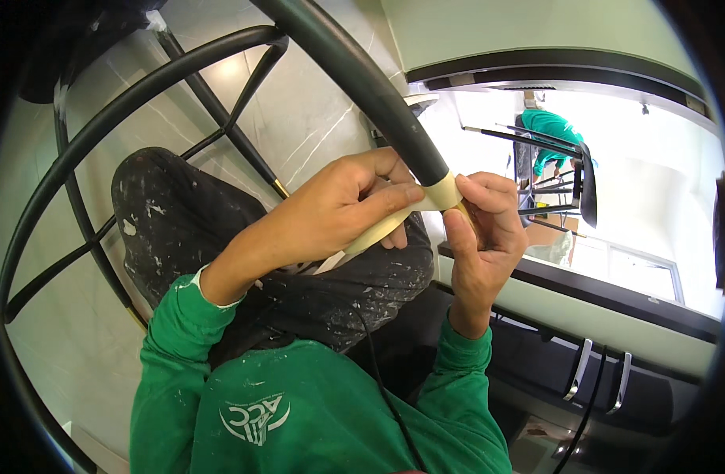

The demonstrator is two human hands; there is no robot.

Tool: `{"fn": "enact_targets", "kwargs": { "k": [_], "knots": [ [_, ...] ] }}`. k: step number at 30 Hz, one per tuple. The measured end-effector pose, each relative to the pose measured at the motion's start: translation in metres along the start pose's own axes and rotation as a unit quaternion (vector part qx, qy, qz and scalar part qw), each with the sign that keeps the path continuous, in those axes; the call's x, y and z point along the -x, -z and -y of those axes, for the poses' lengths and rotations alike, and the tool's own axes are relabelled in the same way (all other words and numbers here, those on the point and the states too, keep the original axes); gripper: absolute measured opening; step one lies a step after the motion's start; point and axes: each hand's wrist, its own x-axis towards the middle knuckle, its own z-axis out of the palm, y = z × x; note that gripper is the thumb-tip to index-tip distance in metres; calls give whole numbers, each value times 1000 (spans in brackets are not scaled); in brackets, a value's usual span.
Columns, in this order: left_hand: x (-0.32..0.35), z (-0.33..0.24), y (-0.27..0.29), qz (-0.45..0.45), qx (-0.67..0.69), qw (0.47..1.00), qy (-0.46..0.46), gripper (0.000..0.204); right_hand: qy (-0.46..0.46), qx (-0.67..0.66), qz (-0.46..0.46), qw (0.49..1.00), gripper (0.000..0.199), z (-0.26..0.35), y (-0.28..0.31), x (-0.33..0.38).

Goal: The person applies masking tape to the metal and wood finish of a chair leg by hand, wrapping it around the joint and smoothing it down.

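Observation:
Pale yellow masking tape (440, 194) goes around a black stool leg (362, 83), just above its gold-coloured tip (463, 212). My left hand (361, 197) is closed on the tape, its thumb pressing near the leg. A pale curved length of tape (382, 231) runs below the left fingers; whether it is the roll or a loose strip is hard to tell. From the other side, my right hand (489, 237) is closed around the leg's tip, thumb and fingers at the tape's edge. Palm and fingers partly hide the tip.
The stool's curved black ring (133, 88) and other legs extend left over the grey veined floor (244, 79). My paint-spotted knees (161, 213) lie beneath. A dark-framed mirror or opening (647, 158) stands right, above dark cabinets with metal handles (578, 369). A black cord (374, 355) crosses my lap.

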Motion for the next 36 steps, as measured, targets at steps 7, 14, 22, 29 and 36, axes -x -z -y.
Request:
{"fn": "enact_targets", "kwargs": {
  "k": [7,14,22,29,36],
  "knots": [
    [-1,-3,1,-12,-49,998,42,29,-36,-207,46,977,26,-27,8,-8],
    [-6,17,-1,-111,-101,988,-41,30,-240,-362,151,888,64,-95,-7,-18],
    [4,22,7,-216,-314,921,-79,52,-207,-450,219,841,17,-132,-13,-27],
    [34,-17,-18,-383,-477,758,-226,13,-57,-566,311,761,29,-172,-15,-73],
    [23,-78,-55,-250,-753,571,-212,33,13,-574,330,749,26,-160,-32,-106]
  ]
}}
